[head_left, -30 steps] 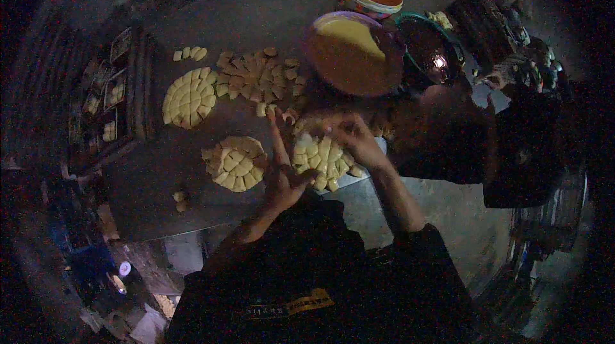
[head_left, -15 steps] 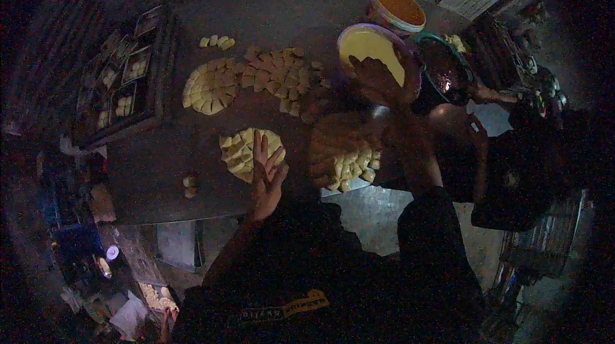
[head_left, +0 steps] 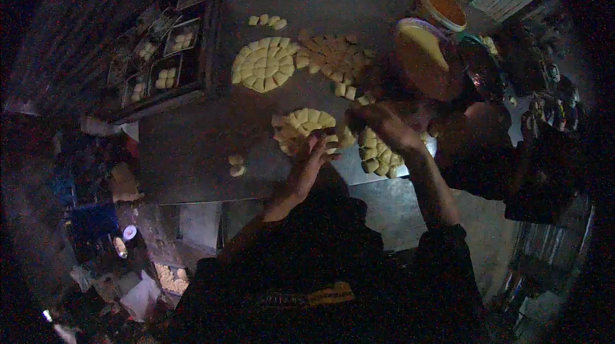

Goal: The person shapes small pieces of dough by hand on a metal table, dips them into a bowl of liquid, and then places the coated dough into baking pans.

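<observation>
A round slab of pale dough (head_left: pixel 309 120), scored into pieces, lies on the table in front of me. My left hand (head_left: pixel 314 150) rests at its near right edge, with the fingers apart and no object visible in them. My right hand (head_left: pixel 389 127) is dim and blurred over the far edge of a cluster of dough pieces (head_left: pixel 381 157); whether it holds anything is hidden. Farther off lies a second cut dough round (head_left: pixel 264 65), next to a shadowed group of dough pieces (head_left: pixel 333 56).
A wide bowl of yellow contents (head_left: pixel 426 49) and an orange-lined bucket (head_left: pixel 443 8) stand at the back right. A dark rack of tins (head_left: pixel 208 68) with dough is at left. Two dough balls (head_left: pixel 236 166) sit near the front edge. Another person (head_left: pixel 487 145) is at right.
My right hand has come back from the yellow bowl toward the near dough cluster. My left hand has shifted from the slab's middle to its near right edge. The whole view has turned.
</observation>
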A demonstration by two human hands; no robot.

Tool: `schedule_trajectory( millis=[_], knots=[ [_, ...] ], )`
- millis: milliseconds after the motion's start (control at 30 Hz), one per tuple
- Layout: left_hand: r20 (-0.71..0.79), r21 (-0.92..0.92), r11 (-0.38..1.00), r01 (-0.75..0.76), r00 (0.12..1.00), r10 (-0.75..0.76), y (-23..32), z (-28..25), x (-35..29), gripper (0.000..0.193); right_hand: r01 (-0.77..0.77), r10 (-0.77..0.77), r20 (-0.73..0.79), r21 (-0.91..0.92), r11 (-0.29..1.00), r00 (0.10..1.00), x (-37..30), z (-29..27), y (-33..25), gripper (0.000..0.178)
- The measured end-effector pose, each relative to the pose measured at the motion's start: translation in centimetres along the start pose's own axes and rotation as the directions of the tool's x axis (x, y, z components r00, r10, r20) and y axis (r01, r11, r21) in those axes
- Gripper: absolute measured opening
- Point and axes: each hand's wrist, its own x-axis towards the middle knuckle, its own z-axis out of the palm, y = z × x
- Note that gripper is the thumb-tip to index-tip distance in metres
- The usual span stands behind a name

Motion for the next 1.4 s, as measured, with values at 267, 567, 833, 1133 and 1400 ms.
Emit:
schedule_trajectory(
  millis=[267, 567, 833, 1133, 1400],
  knots=[
    [-0.174, 0.309, 0.946, -0.097, 0.972, 0.156, 0.4, -5.1, -2.5, 0.033, 0.266, -0.366, -0.131, -0.474, 0.839, 0.921, 1.8, 10.4, -0.4, 0.031],
    [-0.101, 0.615, 0.768, -0.178, 0.948, 0.301, 0.3, -8.0, -2.3, 0.035, 0.160, -0.215, -0.073, -0.450, 0.878, 0.974, 0.3, 13.1, -3.1, 0.035],
    [0.087, -0.174, 0.971, 0.162, 0.985, -0.149, 5.7, -3.6, -2.4, 0.027, 0.382, -0.451, -0.038, -0.472, 0.795, 0.892, -3.8, 10.7, -4.2, 0.023],
    [0.067, 0.709, 0.666, -0.231, 0.963, 0.261, 6.8, 1.4, -3.2, 0.017, 0.222, -0.262, -0.068, -0.356, 0.908, 0.963, -2.6, 6.9, -2.3, 0.018],
    [-0.309, 0.069, 0.990, 0.127, 0.946, -0.099, 5.3, 3.2, -3.1, 0.024, 0.381, -0.421, 0.042, -0.513, 0.769, 0.906, -1.3, 5.7, -2.4, 0.028]
  ],
)
